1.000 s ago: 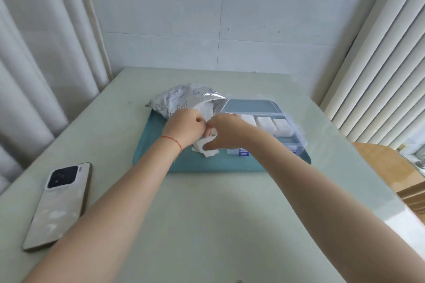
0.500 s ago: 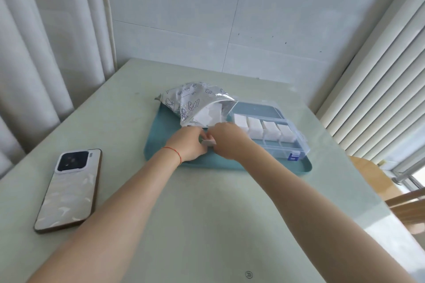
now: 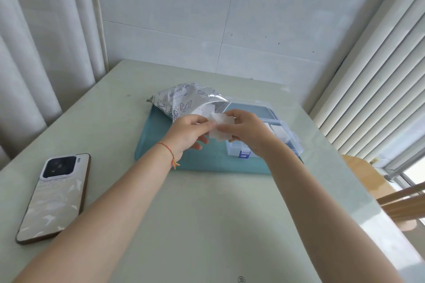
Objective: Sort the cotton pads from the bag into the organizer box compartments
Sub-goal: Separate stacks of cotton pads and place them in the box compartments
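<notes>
Cotton pads (image 3: 221, 127) pinched between left hand (image 3: 188, 132) and right hand (image 3: 247, 128), raised above teal mat (image 3: 161, 145) (before open foil bag (image 3: 184, 101)); both forearms extended, organizer box (image 3: 271, 122) partly behind right hand.

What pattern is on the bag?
Shiny silver bag with small dark blue line drawings, seen in the head view.

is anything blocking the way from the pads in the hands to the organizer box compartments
Nothing visible does. Both the left hand and the right hand hold the cotton pads just left of the organizer box, whose lid stands open. The right hand itself covers the nearer compartments, so their fill is hidden.
</notes>
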Demonstrator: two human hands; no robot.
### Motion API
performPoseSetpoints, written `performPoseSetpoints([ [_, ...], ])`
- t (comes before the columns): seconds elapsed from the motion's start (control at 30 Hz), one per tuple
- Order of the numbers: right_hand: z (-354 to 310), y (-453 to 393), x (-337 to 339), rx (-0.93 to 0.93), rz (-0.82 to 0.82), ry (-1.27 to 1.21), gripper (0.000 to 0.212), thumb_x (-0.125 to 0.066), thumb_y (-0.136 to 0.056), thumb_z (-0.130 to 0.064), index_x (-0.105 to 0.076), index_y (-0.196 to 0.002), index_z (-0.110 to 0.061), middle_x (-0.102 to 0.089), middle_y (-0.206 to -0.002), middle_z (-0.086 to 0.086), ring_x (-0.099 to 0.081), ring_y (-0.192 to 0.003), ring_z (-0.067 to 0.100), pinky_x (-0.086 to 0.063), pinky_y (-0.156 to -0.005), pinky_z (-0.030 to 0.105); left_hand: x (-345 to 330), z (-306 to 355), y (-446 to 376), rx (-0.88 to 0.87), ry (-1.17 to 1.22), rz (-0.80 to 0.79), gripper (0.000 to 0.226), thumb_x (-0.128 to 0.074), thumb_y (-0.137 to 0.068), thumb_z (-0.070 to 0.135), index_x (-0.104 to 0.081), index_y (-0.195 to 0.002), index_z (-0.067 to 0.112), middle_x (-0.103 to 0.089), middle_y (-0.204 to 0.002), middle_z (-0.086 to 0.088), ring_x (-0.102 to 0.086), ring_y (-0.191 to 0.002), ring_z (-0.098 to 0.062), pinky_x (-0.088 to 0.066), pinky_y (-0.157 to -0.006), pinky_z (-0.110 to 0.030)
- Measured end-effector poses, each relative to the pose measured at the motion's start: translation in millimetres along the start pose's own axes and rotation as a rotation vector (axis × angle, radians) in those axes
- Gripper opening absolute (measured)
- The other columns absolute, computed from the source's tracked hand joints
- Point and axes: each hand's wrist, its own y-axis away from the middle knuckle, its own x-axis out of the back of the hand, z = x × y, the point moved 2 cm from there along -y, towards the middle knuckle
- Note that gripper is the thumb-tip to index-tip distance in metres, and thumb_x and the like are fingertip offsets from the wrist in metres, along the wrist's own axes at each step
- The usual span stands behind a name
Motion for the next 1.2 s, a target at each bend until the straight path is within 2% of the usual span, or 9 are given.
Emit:
performPoseSetpoints([
  [0.17,4.0,2.1,10.7,0.035,0.031,-0.094,0.040,-0.080,-0.080,-0.020,-0.059,-0.114,-0.020,-0.066,-0.093,0.007,-0.065,-0.076,0.020,-0.055,-0.067,0.032,-15.0,13.6,-6.8,0.004,0.046,-0.009,0.011,-0.070,-0.089,0.018,-0.067,-0.081,0.012,-0.065,-0.073,-0.005,-0.065,-0.059,-0.016,-0.054,-0.054,-0.028],
  [0.3,0.8,-8.4,26.2,0.105,0.159,-0.122,0.015,-0.076,-0.082,-0.007,-0.062,-0.086,-0.008,-0.064,-0.075,0.006,-0.060,-0.062,0.023,-0.054,-0.061,0.034,-25.5,22.4,-14.8,0.006,0.139,-0.037,0.014,-0.067,-0.091,0.013,-0.064,-0.079,0.008,-0.063,-0.070,-0.006,-0.062,-0.058,-0.016,-0.059,-0.059,-0.029],
  [0.37,-2.3,-14.5,29.7,0.109,0.184,-0.157,0.015,-0.077,-0.082,-0.007,-0.063,-0.078,-0.007,-0.066,-0.068,0.006,-0.058,-0.056,0.023,-0.052,-0.057,0.031,-29.3,26.5,-18.9,-0.001,0.187,-0.060,0.011,-0.065,-0.093,0.013,-0.065,-0.083,0.008,-0.067,-0.077,-0.008,-0.065,-0.066,-0.019,-0.059,-0.061,-0.029],
  [0.47,-4.6,-24.7,35.7,0.101,0.201,-0.193,0.015,-0.076,-0.084,-0.012,-0.064,-0.079,-0.004,-0.070,-0.071,0.012,-0.059,-0.059,0.025,-0.054,-0.062,0.034,-32.0,30.8,-26.6,-0.007,0.195,-0.119,0.010,-0.064,-0.093,0.010,-0.070,-0.085,0.009,-0.072,-0.082,-0.007,-0.069,-0.074,-0.021,-0.057,-0.062,-0.027],
  [0.63,3.9,-34.5,43.3,0.089,0.186,-0.227,0.020,-0.069,-0.091,-0.015,-0.066,-0.089,0.004,-0.069,-0.076,0.011,-0.063,-0.063,0.021,-0.056,-0.065,0.032,-29.2,32.4,-37.1,0.022,0.177,-0.181,0.013,-0.061,-0.095,0.010,-0.071,-0.087,0.009,-0.073,-0.082,-0.010,-0.069,-0.067,-0.019,-0.055,-0.058,-0.023],
  [0.77,8.8,-34.4,58.9,0.061,0.231,-0.314,0.013,-0.066,-0.093,-0.017,-0.066,-0.085,-0.006,-0.068,-0.078,0.006,-0.065,-0.070,0.017,-0.054,-0.065,0.030,-25.2,28.3,-40.4,0.035,0.126,-0.136,0.009,-0.062,-0.094,0.009,-0.071,-0.091,0.008,-0.072,-0.070,-0.002,-0.065,-0.056,-0.013,-0.054,-0.053,-0.020],
  [0.97,2.1,-27.5,65.8,0.124,-0.031,-0.202,0.008,-0.071,-0.088,-0.012,-0.067,-0.085,-0.007,-0.067,-0.083,0.007,-0.064,-0.080,0.019,-0.054,-0.075,0.030,-22.4,29.2,-39.9,0.003,-0.006,-0.140,0.005,-0.068,-0.089,0.010,-0.072,-0.089,0.007,-0.070,-0.073,-0.005,-0.062,-0.058,-0.015,-0.051,-0.051,-0.020],
  [1.07,1.8,-27.8,56.9,0.102,-0.042,-0.122,0.009,-0.074,-0.085,-0.009,-0.066,-0.081,-0.007,-0.068,-0.080,0.008,-0.065,-0.078,0.023,-0.056,-0.080,0.037,-22.3,29.6,-38.6,-0.019,-0.088,-0.146,0.005,-0.069,-0.089,0.010,-0.071,-0.086,0.007,-0.068,-0.069,-0.004,-0.060,-0.054,-0.012,-0.049,-0.050,-0.020],
  [1.2,2.4,-26.4,54.7,0.060,-0.038,-0.129,0.013,-0.076,-0.083,-0.005,-0.063,-0.079,-0.007,-0.070,-0.075,0.012,-0.063,-0.070,0.028,-0.058,-0.072,0.035,-20.6,31.1,-37.3,-0.032,-0.107,-0.131,0.013,-0.071,-0.087,0.015,-0.068,-0.082,0.003,-0.063,-0.059,0.001,-0.055,-0.048,-0.011,-0.043,-0.044,-0.020],
])
